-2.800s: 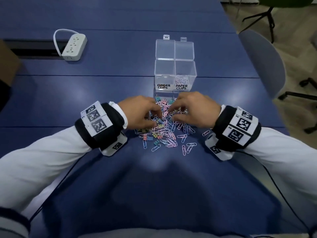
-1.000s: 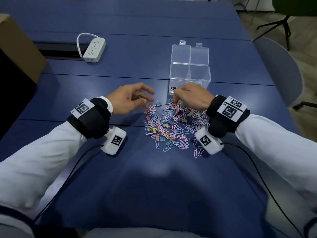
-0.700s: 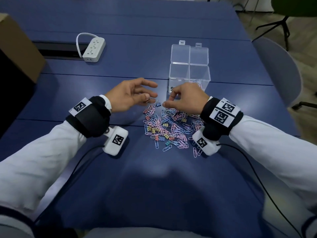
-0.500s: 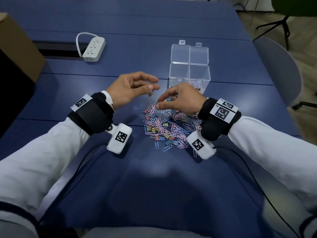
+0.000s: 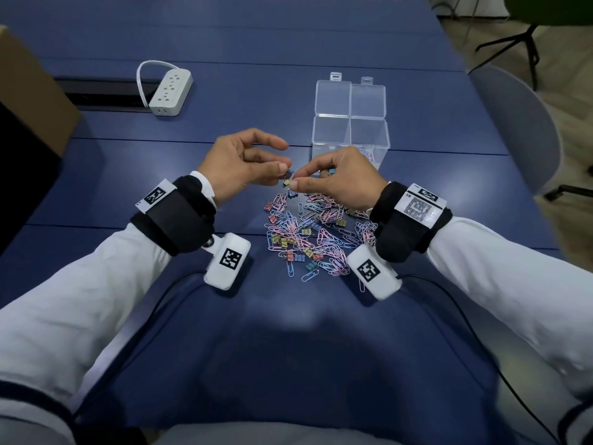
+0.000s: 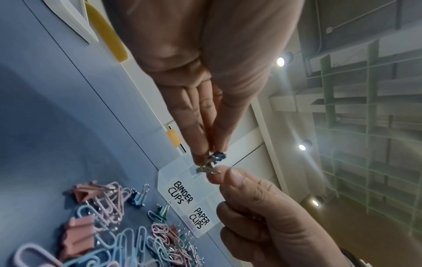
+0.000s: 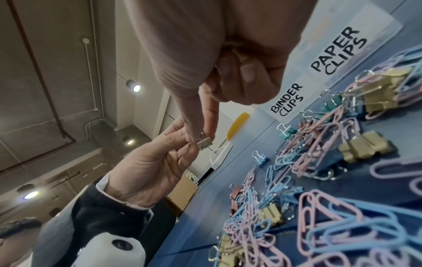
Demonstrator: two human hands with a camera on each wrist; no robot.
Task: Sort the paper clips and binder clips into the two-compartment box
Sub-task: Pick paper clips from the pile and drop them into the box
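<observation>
Two hands meet above the far edge of the clip pile, raised off the bench [image 5: 417, 194]. Left hand [image 5: 239, 165] pinches a small blue binder clip [image 6: 218, 156] btwn thumb and fingertips; other fingers loosely extended. Right hand [image 5: 340, 178] pinches a yellowish binder clip [image 7: 204, 143] btwn thumb and forefinger, remaining fingers curled in. The 2 clips touch or nearly touch at the fingertips; can't tell if they're hooked together.

Under and just near of the hands: mixed pile of paper clips [image 5: 324, 242] (pink, light blue) w/ binder clips [image 5: 282, 240] (yellow, pink, blue, teal) scattered thru it, all on the bench.

Clear two-compartment box [image 5: 349, 136] stands just beyond the hands, lids hinged open toward the far side. Front labels read BINDER CLIPS (left) and PAPER CLIPS (right). Right compartment has some paper clips in it; the left one's contents can't be made out.

White power strip [image 5: 170, 91] sits far left on the bench, well apart from the pile. Cardboard box [image 5: 29, 88] at left edge. Grey chair [image 5: 519, 130] at right, beside the bench.
</observation>
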